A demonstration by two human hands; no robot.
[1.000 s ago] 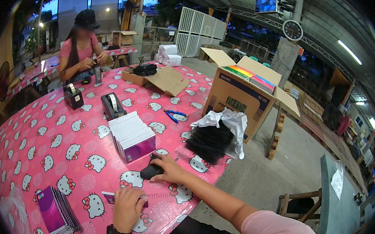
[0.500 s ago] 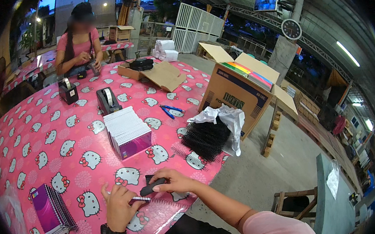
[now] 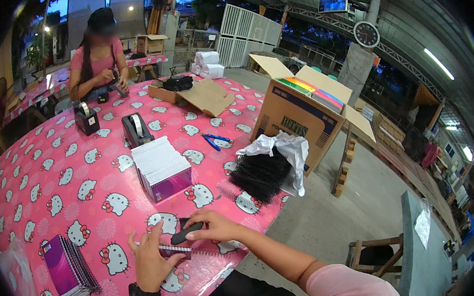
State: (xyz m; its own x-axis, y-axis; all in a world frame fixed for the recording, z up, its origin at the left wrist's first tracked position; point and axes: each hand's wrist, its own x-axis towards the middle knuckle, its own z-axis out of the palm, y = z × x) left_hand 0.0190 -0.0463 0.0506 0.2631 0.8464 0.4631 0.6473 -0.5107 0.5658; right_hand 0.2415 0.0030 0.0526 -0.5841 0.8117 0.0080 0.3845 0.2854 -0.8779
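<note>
- A small spiral-bound notebook [image 3: 174, 250] is held flat at the near edge of the pink cartoon-cat tablecloth [image 3: 56, 179], about 6 o'clock in the view; most of its cover is hidden beneath the two hands.
- The left hand [image 3: 150, 260] is laid over it with fingers spread and curled, the thumb at the notebook's near edge.
- A dark oblong object [image 3: 187, 233], too small to be identified, is pinched under the fingertips of the right hand [image 3: 214, 226], whose fingers are pressed together.
- The stack of purple notebooks [image 3: 68, 268] at 8 o'clock is partly lost in the dark rim of the lens.
- The black bundle [image 3: 261, 175] beside white plastic at 3 o'clock cannot be made out in detail.
- A block of white-edged notebooks [image 3: 161, 166] is seen at 12 o'clock of the hands.
- Compared with half a second earlier, the hands have been drawn closer together over the notebook, and the view has tilted slightly upward.
</note>
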